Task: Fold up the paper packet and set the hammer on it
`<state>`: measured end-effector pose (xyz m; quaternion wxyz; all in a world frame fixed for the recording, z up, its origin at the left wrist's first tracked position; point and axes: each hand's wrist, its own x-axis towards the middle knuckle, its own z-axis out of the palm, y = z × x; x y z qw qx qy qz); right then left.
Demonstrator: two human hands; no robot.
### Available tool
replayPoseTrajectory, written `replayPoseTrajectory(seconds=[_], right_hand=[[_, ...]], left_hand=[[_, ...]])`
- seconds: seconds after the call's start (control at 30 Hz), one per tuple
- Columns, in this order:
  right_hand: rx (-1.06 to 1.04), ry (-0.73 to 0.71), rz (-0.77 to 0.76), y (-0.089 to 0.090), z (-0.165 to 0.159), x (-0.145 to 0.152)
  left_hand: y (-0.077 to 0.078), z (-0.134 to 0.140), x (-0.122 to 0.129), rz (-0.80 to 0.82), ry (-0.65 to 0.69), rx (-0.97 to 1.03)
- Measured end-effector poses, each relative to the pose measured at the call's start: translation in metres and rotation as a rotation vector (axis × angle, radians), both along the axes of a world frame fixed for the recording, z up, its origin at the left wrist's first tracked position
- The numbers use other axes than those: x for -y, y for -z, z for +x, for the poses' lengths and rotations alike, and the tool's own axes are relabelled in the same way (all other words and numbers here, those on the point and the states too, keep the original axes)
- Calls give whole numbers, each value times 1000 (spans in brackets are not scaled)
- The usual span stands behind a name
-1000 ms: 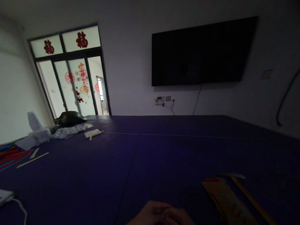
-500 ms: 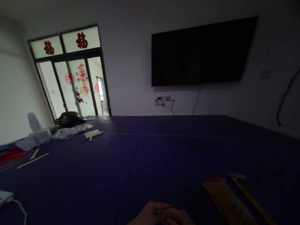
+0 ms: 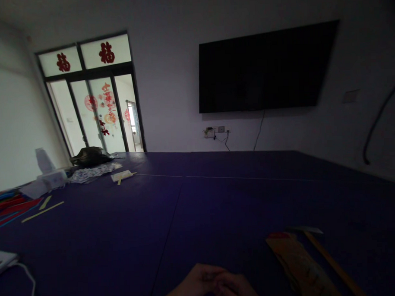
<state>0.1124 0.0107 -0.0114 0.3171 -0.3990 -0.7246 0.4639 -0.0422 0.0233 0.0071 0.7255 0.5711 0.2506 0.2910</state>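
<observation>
Far table edge point(image 3: 217, 153) well beyond hands point(image 3: 198, 281)

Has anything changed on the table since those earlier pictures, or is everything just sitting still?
Nothing visibly moved, and nothing was visibly picked up or let go. The left hand and right hand stay together; the brown packet and wooden-handled tool lie as before on the dark table.

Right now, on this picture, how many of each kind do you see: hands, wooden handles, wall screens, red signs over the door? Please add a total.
Hands: 2 (left hand, right hand)
Wooden handle: 1
Wall screen: 1
Upper red signs: 2
Total: 6
</observation>
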Motion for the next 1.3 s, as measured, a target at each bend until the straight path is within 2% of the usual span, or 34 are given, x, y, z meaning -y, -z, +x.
replayPoseTrajectory(seconds=[0.17, 0.3, 0.5, 1.07, 1.3], right_hand=[[31, 36, 26, -2, -1, 3], [0, 25, 0, 1, 0, 2], [-34, -1, -10, 5, 0, 0], [-6, 16, -2, 8, 2, -1], [-11, 1, 14, 7, 2, -1]], left_hand=[[4, 0, -1, 8, 13, 16], [-1, 0, 0, 21, 43, 48], [-7, 2, 3, 20, 5, 47], [4, 0, 0, 11, 7, 18], [-2, -1, 0, 25, 21, -12]])
